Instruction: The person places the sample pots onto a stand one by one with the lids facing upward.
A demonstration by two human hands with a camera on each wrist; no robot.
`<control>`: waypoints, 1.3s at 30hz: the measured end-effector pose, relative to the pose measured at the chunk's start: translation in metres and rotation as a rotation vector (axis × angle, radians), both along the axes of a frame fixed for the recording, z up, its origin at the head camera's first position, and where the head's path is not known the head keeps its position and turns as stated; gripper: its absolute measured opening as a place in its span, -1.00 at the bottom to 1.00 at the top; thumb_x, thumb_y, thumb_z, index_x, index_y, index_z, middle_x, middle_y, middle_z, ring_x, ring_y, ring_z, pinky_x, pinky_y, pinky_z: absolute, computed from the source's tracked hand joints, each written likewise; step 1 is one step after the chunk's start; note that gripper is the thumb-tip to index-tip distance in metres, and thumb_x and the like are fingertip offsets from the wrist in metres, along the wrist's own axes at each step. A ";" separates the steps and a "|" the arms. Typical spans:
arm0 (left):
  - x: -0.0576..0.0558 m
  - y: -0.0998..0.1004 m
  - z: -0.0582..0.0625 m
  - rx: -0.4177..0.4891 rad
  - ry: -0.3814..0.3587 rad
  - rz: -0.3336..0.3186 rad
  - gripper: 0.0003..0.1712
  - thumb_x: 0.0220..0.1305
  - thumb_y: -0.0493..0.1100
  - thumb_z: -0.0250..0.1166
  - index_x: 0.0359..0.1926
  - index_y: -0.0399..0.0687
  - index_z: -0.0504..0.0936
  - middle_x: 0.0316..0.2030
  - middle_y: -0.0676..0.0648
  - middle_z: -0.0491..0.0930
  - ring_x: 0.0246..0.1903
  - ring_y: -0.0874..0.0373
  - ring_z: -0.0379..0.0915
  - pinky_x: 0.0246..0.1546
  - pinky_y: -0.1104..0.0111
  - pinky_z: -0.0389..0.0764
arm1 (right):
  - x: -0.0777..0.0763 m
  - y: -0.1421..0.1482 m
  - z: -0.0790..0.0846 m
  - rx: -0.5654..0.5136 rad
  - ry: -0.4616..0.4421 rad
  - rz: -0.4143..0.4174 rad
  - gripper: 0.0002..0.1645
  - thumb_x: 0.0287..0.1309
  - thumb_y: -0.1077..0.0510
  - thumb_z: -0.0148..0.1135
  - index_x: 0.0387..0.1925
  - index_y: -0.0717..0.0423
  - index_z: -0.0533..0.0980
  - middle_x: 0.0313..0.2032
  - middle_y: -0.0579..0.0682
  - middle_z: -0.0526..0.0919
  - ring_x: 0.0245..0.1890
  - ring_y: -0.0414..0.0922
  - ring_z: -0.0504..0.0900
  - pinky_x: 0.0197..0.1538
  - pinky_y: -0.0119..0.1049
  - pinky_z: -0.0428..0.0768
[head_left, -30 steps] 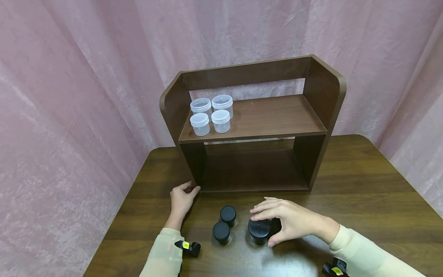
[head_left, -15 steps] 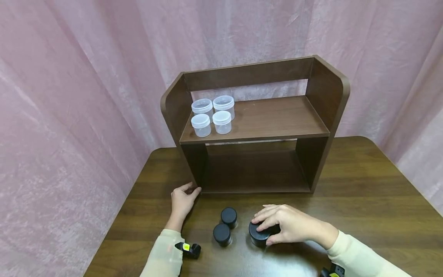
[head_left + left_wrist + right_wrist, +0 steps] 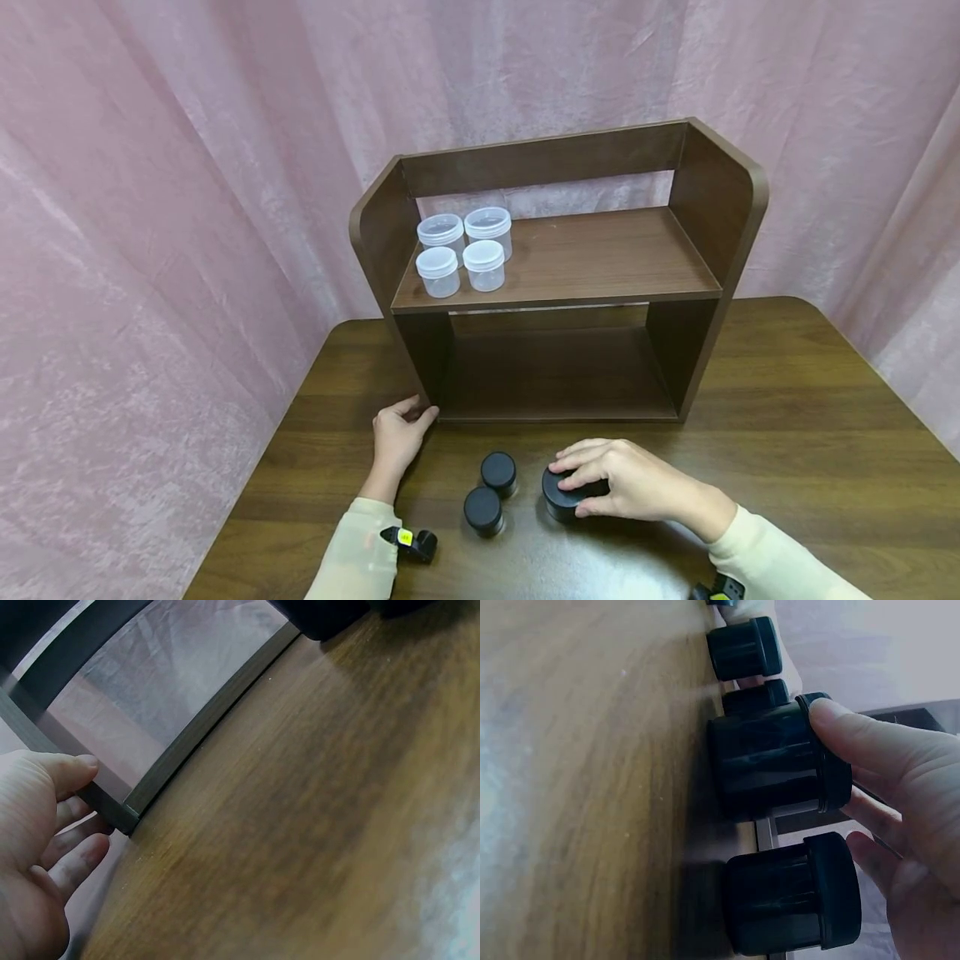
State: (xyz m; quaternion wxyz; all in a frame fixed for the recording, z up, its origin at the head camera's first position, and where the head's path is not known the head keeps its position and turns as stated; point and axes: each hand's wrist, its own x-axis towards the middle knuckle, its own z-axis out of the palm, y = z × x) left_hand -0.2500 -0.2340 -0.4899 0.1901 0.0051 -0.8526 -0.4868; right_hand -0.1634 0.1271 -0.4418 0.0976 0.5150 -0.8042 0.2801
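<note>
My left hand (image 3: 397, 435) pinches the lower front corner of the brown wooden shelf (image 3: 615, 250) at its left side panel, thumb on the inner face and fingers outside in the left wrist view. Over a large black lidded jar (image 3: 557, 502) is my right hand (image 3: 637, 483). Its thumb and fingers grip the lid, with the thumb on the lid's rim in the right wrist view. A second large black jar (image 3: 791, 896) stands beside it, mostly hidden under the hand in the head view. Two smaller black jars (image 3: 483, 510) stand to the left.
Several clear jars with white lids (image 3: 484, 265) stand grouped at the left of the upper shelf board. The lower compartment's floor (image 3: 555, 375) lies behind the black jars. A pink curtain (image 3: 187, 208) hangs behind the wooden table (image 3: 787, 400).
My right hand has settled lower over the large black jar, its fingers and thumb drawing in onto the lid. The left hand stays at the shelf corner.
</note>
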 end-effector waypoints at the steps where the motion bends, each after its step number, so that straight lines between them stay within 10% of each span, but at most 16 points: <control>1: 0.000 0.000 0.000 0.000 0.006 0.000 -0.54 0.06 -0.17 0.48 -0.04 -0.34 0.67 -0.15 -0.27 0.67 -0.23 -0.03 0.66 -0.25 0.18 0.65 | -0.001 0.000 0.000 0.001 -0.004 -0.012 -0.61 -0.11 0.08 0.54 -0.13 -0.03 0.71 0.04 -0.13 0.64 0.09 -0.08 0.56 0.03 -0.12 0.56; 39: 0.000 -0.001 0.000 0.007 -0.007 -0.019 -0.52 0.08 -0.15 0.47 0.01 -0.33 0.65 -0.11 -0.28 0.66 -0.22 -0.02 0.66 -0.24 0.17 0.65 | -0.030 0.009 -0.004 -0.048 -0.094 -0.241 -0.56 -0.09 0.09 0.53 -0.08 0.03 0.69 0.04 -0.07 0.64 0.05 -0.06 0.57 0.02 -0.08 0.56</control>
